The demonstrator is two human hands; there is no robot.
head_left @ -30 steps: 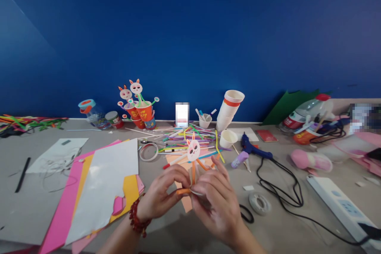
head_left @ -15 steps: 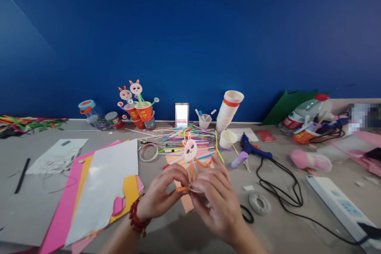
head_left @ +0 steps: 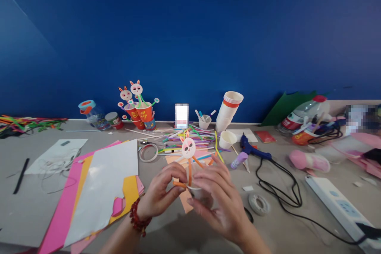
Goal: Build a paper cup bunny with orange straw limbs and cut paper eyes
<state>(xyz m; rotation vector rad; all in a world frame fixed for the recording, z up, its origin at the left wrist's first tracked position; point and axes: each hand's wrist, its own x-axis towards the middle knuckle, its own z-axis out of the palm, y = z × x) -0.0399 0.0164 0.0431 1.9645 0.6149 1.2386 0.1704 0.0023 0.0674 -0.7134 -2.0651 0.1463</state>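
Note:
A white paper cup (head_left: 200, 194) is between my hands, partly hidden by my fingers. Orange pipe cleaners (head_left: 190, 172) rise from it, topped by a white rabbit face (head_left: 188, 148) with pink-orange ears. My left hand (head_left: 163, 184) is closed, its thumb and fingers pinching a bent orange pipe cleaner (head_left: 179, 184) at the cup's rim. Curved around the cup's right side, my right hand (head_left: 218, 194) holds it with the thumb low and the fingers at the rim. Another orange pipe cleaner arm shows just above my right fingers.
Behind the hands lies a pile of coloured pipe cleaners (head_left: 196, 139). Rabbit cups (head_left: 144, 112) stand at the back left, stacked paper cups (head_left: 228, 111) at the back. On the right are a blue glue gun (head_left: 254, 147) with its cord, tape (head_left: 258, 204) and a power strip (head_left: 339, 206); paper sheets (head_left: 104, 182) lie left.
My right fingers have opened away from the pinch at the rim and now curve around the cup, which shows more. The rabbit face has shifted slightly left.

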